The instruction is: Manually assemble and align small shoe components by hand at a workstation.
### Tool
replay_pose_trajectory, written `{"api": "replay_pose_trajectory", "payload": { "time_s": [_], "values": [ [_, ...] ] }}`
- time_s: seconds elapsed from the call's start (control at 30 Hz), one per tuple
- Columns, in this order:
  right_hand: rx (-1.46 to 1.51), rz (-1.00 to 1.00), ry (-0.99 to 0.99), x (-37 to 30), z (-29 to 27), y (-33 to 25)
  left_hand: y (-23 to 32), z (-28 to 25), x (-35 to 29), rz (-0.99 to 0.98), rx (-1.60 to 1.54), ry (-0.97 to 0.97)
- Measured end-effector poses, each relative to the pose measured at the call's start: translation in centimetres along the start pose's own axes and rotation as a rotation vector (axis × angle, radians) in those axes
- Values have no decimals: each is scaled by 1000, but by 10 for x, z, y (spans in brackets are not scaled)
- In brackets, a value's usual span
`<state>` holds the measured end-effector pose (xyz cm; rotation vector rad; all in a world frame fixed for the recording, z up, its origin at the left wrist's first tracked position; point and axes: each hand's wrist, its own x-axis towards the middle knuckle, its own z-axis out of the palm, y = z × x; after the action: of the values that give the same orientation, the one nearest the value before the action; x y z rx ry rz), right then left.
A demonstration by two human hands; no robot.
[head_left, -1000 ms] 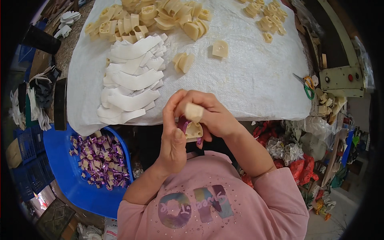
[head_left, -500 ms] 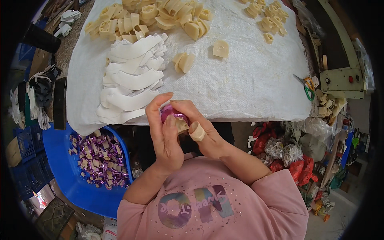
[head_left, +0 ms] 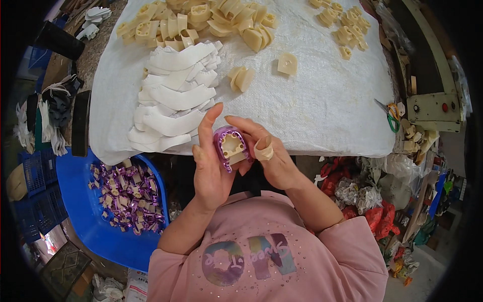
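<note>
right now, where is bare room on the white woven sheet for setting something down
The white woven sheet is bare between the lone cream arched piece and the orange-and-green-handled scissors. Its left half is crowded with cream moulded pieces and white curved strips.

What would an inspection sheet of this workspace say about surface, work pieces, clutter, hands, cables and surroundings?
Surface: white woven sheet covering the table.
Job's things: purple-and-beige piece in hand; beige pieces heaped at the far side; white curved strips overlapping; blue bin holding more purple-and-beige pieces.
Clutter: scissors near the right edge; red bags below, right.
Hands: left hand and right hand hold the piece between them, fingers partly hidden.
Cables: nothing seen.
Surroundings: metal control box, right; dark blue crates, left.
</note>
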<state>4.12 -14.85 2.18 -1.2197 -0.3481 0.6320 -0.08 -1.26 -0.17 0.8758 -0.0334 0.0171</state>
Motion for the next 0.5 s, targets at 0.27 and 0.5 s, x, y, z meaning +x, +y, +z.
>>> {"api": "replay_pose_trajectory", "payload": {
  "time_s": [0.27,0.5],
  "values": [
    [-874,-185,86,14,-4,-29,-2,-2,7,514,926,-62],
    [-696,-392,180,11,-13,-10,10,2,3,135,749,31]
  ]
}}
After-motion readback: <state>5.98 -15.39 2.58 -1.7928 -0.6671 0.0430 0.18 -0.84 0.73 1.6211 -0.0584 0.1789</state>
